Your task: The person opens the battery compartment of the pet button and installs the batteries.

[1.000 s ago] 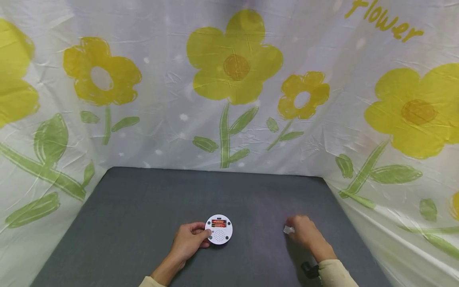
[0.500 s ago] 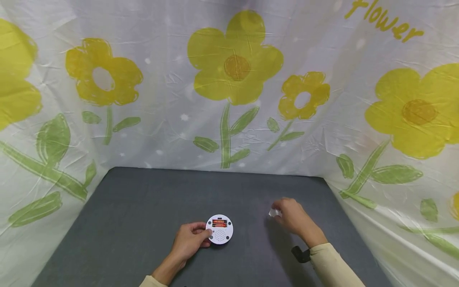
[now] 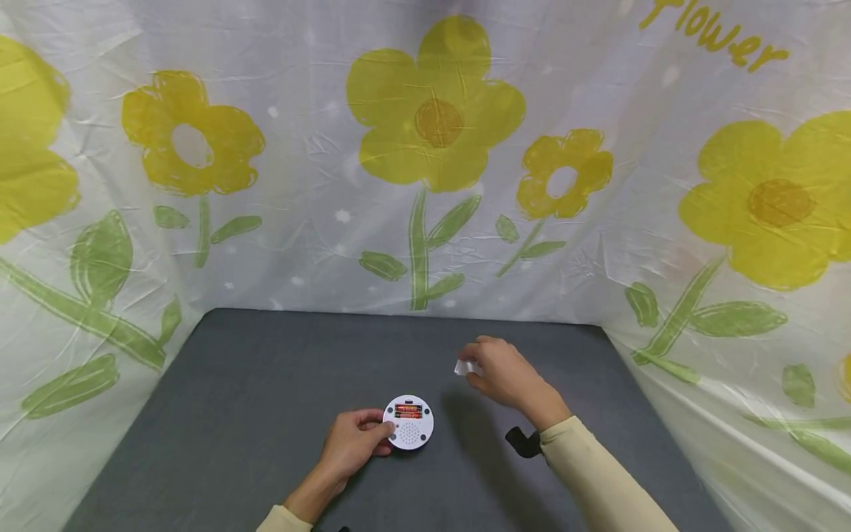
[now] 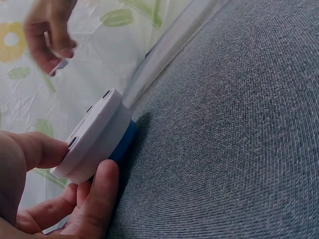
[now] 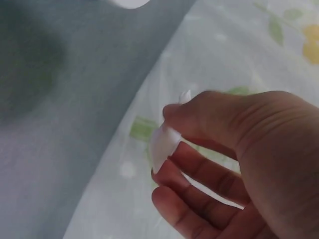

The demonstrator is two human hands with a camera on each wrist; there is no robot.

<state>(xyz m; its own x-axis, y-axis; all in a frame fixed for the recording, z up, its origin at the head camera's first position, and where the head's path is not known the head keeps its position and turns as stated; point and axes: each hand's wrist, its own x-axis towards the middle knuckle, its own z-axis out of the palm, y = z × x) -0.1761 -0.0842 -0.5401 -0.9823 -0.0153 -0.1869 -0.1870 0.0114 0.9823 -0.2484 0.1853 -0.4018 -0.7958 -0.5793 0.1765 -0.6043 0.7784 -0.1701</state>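
A round white battery-powered device (image 3: 408, 423) sits low over the table, its back turned up. Two red batteries (image 3: 408, 411) lie in its uncovered compartment, above a patch of small speaker holes. My left hand (image 3: 355, 441) grips its left edge, thumb on the back and fingers beneath. In the left wrist view the device (image 4: 94, 134) is tilted and shows a blue lower side. Raised above the table to the right, my right hand (image 3: 501, 373) pinches a small white battery cover (image 3: 467, 367) between thumb and fingers; the cover (image 5: 163, 144) also shows in the right wrist view.
A dark grey cloth-covered table (image 3: 279, 369) lies under both hands. White curtains (image 3: 299, 244) printed with yellow flowers hang behind it and along both sides. A black strap end (image 3: 524, 443) sticks out by the right sleeve.
My right hand has moved left and away from me, lifting the battery cover closer to the device. The left hand and the device have stayed in place.
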